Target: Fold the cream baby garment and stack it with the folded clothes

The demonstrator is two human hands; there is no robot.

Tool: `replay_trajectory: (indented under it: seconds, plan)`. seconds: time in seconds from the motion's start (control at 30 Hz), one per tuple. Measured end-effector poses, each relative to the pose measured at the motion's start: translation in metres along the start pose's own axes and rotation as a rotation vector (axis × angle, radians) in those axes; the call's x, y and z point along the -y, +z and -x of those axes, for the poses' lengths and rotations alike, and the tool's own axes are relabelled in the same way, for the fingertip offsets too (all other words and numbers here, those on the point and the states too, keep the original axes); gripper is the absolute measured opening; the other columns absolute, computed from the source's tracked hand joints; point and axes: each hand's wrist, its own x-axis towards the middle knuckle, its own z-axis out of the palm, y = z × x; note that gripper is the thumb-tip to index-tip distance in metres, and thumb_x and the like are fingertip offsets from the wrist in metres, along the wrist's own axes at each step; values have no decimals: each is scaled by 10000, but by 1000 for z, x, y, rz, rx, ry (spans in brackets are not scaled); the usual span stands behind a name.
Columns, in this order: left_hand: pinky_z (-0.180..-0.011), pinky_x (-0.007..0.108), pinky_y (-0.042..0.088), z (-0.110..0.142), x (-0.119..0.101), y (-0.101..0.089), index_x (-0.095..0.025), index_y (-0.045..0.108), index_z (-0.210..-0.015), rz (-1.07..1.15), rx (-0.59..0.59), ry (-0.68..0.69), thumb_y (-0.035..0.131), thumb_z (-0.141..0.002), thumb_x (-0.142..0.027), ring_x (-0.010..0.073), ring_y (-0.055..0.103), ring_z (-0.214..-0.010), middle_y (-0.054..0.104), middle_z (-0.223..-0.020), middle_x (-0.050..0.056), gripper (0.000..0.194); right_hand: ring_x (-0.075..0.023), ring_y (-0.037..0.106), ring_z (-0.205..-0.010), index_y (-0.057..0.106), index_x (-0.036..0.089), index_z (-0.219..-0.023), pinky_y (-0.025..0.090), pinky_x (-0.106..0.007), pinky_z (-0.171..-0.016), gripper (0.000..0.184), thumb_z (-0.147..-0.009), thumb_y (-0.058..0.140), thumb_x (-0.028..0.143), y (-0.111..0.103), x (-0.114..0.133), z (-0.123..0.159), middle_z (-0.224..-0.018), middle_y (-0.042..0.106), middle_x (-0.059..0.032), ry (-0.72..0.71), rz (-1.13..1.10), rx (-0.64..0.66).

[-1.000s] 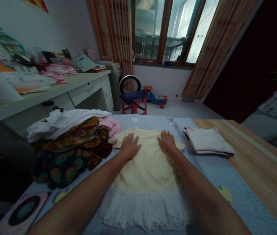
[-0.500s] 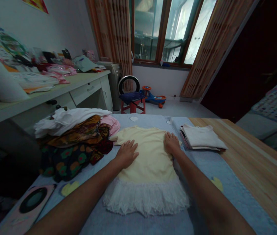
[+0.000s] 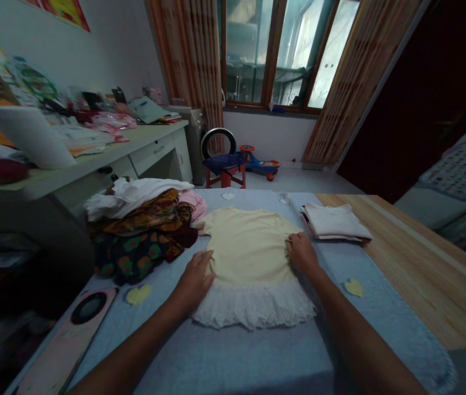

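A pale yellow child's dress (image 3: 249, 247) with a white frilled tulle hem lies spread flat on the blue cloth. At its left edge, above the frill, rests my left hand (image 3: 195, 281), fingers stretched and thumb apart, touching the fabric. My right hand (image 3: 302, 253) is at the opposite edge below the sleeve, its fingers curled in on the dress's side; the fingertips are partly hidden. Left of the dress is a heap of crumpled clothes (image 3: 142, 225), white, brown patterned and dark floral. On the right sits a folded stack of garments (image 3: 335, 222), white on top.
The blue cloth (image 3: 233, 362) covers much of a wooden table (image 3: 414, 263). A pink phone-like case (image 3: 63, 351) with a dark circle lies front left. Beyond are a cluttered desk (image 3: 154, 131), a red stool (image 3: 226, 175) and a ride-on toy (image 3: 259, 164).
My left hand has slid off the dress's front to its left edge. My right hand has shifted slightly outward and its fingers have curled at the right edge. The view has moved a little.
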Motion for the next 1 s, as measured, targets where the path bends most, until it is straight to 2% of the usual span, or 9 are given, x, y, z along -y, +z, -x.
replay_trajectory:
  seconds: [0.07,0.17,0.33,0.47,0.63,0.73,0.87,0.93,1.0]
  plan:
    - [-1106,383,353,10,-3,-3,-132,415,-1421,97,12,-19,498,-841,-259,256,481,-1280,482,-1363,159,600,-216,600,-968,609,156,-1009,387,-282,-805,242,-957,436,316,-4,1,23,-1044,651,-128,34,-6,34]
    - [-1046,379,406,17,-7,-5,-165,460,-1384,187,50,-53,506,-819,-271,253,562,-1168,555,-1244,129,576,-200,620,-840,591,164,-985,359,-276,-675,315,-949,434,435,-6,4,55,-973,665,-110,91,-29,203]
    - [-997,374,425,17,-11,-6,-173,652,-1127,288,67,-103,493,-786,-223,250,590,-1085,621,-1093,97,380,-211,618,-854,600,150,-956,337,-279,-664,282,-903,504,409,-8,10,83,-959,675,-124,43,-28,292]
    - [-815,326,500,21,-16,-7,-147,666,-1059,578,30,-285,593,-720,-224,243,639,-941,667,-1009,85,355,-203,600,-813,594,161,-881,331,-277,-655,177,-850,545,328,-6,12,89,-900,666,-106,20,-102,225]
    - [-584,241,481,33,-30,-10,-151,579,-1209,921,37,-428,738,-634,-224,168,634,-660,677,-848,33,602,-181,556,-695,537,212,-837,351,-268,-628,154,-815,511,362,-1,10,93,-749,610,-14,64,-431,71]
    - [-558,223,479,38,-37,-11,-167,517,-1277,1021,56,-437,739,-624,-176,149,631,-641,682,-861,24,690,-192,571,-689,527,218,-922,392,-273,-620,272,-727,566,403,-3,9,98,-744,598,9,137,-701,100]
    - [-545,208,483,40,-37,-10,-176,513,-1276,1075,71,-438,700,-651,-136,137,637,-630,682,-884,27,654,-203,613,-690,473,203,-1168,447,-288,-592,602,-639,655,427,-13,8,106,-837,643,-9,226,-1028,294]
    - [-556,214,497,42,-36,-7,-194,466,-1323,1112,22,-445,704,-671,-135,139,649,-641,681,-919,33,697,-212,639,-756,461,199,-1213,483,-303,-636,675,-620,696,419,-17,8,110,-935,666,-43,233,-1139,326]
    - [-597,244,531,44,-36,-4,-230,337,-1417,1179,-70,-494,715,-697,-133,154,672,-680,682,-975,44,819,-223,655,-822,453,196,-1244,509,-321,-687,724,-607,730,399,-19,11,114,-1022,674,-73,256,-1234,304]
